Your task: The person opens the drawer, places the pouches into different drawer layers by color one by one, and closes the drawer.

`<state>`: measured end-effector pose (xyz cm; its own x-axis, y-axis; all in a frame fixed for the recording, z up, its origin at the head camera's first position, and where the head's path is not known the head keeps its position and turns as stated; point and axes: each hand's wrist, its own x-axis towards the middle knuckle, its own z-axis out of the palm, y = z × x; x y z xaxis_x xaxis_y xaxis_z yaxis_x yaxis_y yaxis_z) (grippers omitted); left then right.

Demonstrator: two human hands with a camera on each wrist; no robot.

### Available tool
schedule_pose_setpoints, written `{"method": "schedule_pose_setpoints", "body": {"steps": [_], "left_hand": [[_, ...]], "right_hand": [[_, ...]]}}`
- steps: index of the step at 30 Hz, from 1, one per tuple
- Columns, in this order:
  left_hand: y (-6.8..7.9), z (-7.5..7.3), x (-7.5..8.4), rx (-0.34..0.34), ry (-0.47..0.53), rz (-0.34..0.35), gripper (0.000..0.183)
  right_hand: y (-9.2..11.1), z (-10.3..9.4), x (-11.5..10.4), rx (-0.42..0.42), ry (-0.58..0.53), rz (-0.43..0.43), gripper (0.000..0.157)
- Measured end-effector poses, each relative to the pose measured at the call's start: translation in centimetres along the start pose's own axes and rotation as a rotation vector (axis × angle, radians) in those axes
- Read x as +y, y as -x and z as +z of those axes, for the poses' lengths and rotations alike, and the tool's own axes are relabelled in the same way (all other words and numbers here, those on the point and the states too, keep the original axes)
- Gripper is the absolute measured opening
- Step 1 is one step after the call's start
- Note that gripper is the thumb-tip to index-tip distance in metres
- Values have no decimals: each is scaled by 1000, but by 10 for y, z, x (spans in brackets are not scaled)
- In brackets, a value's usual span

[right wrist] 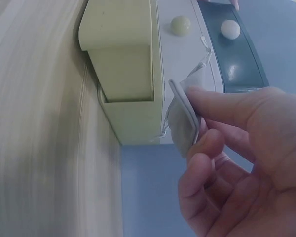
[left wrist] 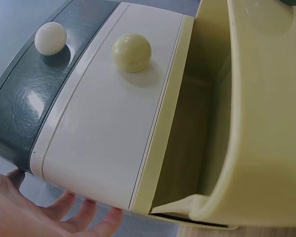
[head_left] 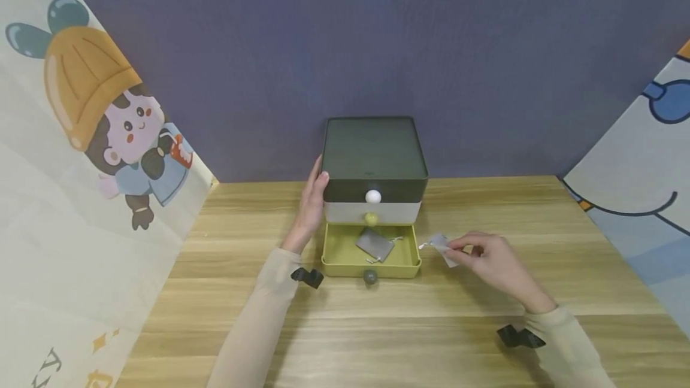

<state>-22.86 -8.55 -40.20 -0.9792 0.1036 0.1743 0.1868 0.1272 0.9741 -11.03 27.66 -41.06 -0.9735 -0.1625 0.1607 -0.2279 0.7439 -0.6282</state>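
Observation:
A small grey drawstring pouch is pinched between the thumb and fingers of my right hand, just right of the pulled-out drawer. My left hand rests along the left side of a three-tier drawer box, its fingertips against the side wall. The bottom yellow-green drawer stands pulled out. Inside it lies another grey drawstring pouch, its cords spread out. Above, the white drawer and the dark green drawer are closed.
The box stands on a wood-grain table against a blue-grey back panel. Round knobs front the drawers: a white knob, a yellow-green knob and a dark knob. Cartoon-printed side panels flank the table.

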Motion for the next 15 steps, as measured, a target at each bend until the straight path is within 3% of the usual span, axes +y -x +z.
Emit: {"method": "schedule_pose_setpoints", "body": {"steps": [15], "left_hand": [[0, 1, -1, 8, -2, 8, 68]], "right_hand": [[-10, 7, -16, -43, -15, -52, 11]]}}
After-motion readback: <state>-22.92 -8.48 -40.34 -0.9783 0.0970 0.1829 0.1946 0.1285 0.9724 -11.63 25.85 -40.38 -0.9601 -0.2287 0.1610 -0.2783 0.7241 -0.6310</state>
